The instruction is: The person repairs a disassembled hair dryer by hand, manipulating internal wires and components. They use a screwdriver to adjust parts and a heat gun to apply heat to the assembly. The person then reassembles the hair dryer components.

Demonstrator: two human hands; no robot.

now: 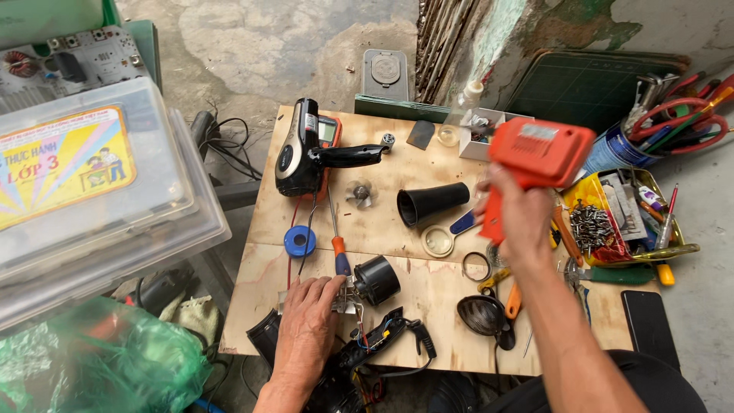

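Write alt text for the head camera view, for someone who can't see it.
Over a cluttered plywood table, the right hand lifts an orange soldering gun, while the left hand steadies a small black motor part beside a black hair dryer.

My head camera is the only view: it looks steeply down from above and close in over my wooden table, facing the wall beyond, floor around.

Plywood table carries black hair dryer, black nozzle, blue solder spool, magnifier
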